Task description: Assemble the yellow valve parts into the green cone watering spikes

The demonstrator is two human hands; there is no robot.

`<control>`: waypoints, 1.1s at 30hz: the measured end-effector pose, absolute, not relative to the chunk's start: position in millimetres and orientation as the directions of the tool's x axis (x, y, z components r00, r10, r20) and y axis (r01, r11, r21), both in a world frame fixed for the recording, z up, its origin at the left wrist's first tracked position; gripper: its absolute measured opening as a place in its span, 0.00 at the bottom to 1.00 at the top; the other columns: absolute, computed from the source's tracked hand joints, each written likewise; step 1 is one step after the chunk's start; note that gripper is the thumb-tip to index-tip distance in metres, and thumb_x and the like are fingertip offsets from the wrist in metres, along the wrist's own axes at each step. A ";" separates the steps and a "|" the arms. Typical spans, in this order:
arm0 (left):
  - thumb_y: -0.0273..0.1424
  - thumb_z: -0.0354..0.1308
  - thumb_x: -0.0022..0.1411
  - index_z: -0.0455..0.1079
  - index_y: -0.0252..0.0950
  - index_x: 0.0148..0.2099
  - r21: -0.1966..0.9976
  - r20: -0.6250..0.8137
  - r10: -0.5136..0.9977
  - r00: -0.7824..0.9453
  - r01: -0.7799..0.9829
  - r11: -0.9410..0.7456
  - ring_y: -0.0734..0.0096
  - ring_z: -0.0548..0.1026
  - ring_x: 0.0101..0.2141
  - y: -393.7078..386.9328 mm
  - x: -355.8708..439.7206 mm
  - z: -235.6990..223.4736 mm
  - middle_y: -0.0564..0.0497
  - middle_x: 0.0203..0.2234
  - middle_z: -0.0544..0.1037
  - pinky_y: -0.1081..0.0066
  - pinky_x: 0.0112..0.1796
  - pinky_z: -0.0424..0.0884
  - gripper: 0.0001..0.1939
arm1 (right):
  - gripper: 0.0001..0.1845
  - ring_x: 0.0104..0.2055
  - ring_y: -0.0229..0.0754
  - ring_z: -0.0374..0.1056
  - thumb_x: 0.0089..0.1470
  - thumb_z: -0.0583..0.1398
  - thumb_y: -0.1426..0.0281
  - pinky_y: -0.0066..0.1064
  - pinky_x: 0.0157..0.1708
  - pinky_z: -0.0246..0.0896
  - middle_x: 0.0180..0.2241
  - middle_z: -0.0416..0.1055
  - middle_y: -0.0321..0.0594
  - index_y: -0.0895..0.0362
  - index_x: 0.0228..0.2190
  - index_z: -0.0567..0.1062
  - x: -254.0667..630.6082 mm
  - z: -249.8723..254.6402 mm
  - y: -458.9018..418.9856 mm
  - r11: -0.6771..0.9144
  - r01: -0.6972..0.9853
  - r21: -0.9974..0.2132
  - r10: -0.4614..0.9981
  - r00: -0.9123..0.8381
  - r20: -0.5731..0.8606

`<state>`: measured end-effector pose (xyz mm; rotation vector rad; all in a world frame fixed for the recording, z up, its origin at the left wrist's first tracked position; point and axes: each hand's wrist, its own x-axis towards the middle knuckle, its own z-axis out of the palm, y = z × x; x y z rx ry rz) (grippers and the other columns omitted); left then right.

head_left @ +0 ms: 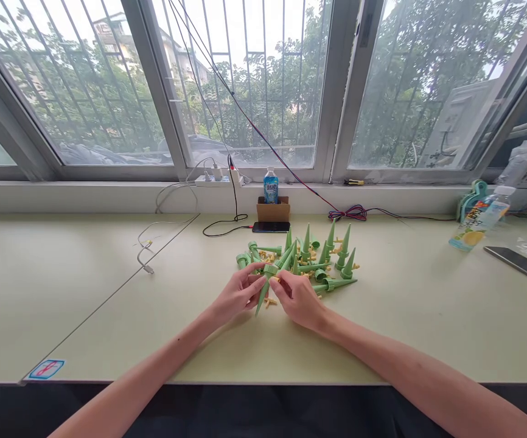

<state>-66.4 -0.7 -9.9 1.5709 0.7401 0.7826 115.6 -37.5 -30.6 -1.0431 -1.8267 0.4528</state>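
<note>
My left hand [244,289] is closed around a green plastic watering spike [262,297], its tip angled down toward me. Close against its collar, my right hand [300,296] pinches a small yellow valve [275,279], mostly covered by the fingers. Whether the valve sits in the spike or just touches it, I cannot tell. Just beyond both hands lies a pile of similar green spikes [348,263], some upright and some on their sides, with yellow valves scattered among them. One loose yellow valve [270,302] rests on the table between my hands.
Behind the pile, a phone [271,227] on a charging cable lies before a small cardboard box [273,212] with a blue bottle [271,186]. At right are a drink bottle [481,219] and another phone [521,266]. A white cable [145,258] lies left on the pale table [418,316].
</note>
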 end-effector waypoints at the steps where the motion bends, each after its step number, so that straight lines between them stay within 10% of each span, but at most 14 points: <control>1: 0.48 0.60 0.62 0.61 0.36 0.58 0.991 0.084 0.817 0.570 0.037 -0.128 0.83 0.56 0.16 -0.7 -66.6 -9.1 0.60 0.20 0.64 0.79 0.17 0.50 0.30 | 0.17 0.19 0.32 0.50 0.65 0.52 0.64 0.25 0.22 0.45 0.18 0.57 0.28 0.55 0.25 0.60 116.1 -30.3 -37.4 0.571 0.463 -0.678 0.811 -0.191 0.552; 9: 0.47 0.59 0.63 0.61 0.38 0.55 0.975 0.183 0.881 0.436 0.036 -0.220 0.82 0.56 0.16 -2.5 -65.8 -3.8 0.60 0.20 0.64 0.79 0.17 0.52 0.25 | 0.07 0.23 0.34 0.58 0.62 0.56 0.70 0.26 0.26 0.52 0.23 0.67 0.33 0.57 0.31 0.71 120.1 -31.3 -37.8 0.601 0.545 -0.585 0.783 -0.254 0.568; 16: 0.41 0.56 0.66 0.60 0.39 0.54 0.887 0.284 0.834 0.473 0.200 -0.415 0.80 0.56 0.18 -0.5 -64.8 -18.9 0.60 0.20 0.64 0.78 0.20 0.54 0.18 | 0.19 0.20 0.33 0.51 0.61 0.54 0.71 0.26 0.23 0.45 0.18 0.59 0.32 0.56 0.19 0.59 121.1 -29.8 -43.8 0.742 0.518 -0.426 0.647 -0.388 0.656; 33: 0.33 0.54 0.61 0.68 0.36 0.49 0.593 0.274 0.776 0.569 0.535 -0.602 0.75 0.61 0.21 -1.8 -65.7 -19.2 0.60 0.19 0.66 0.75 0.26 0.57 0.15 | 0.19 0.21 0.33 0.49 0.60 0.52 0.71 0.26 0.23 0.45 0.18 0.57 0.31 0.55 0.19 0.56 123.1 -28.8 -41.9 0.726 0.510 -0.461 0.679 -0.420 0.602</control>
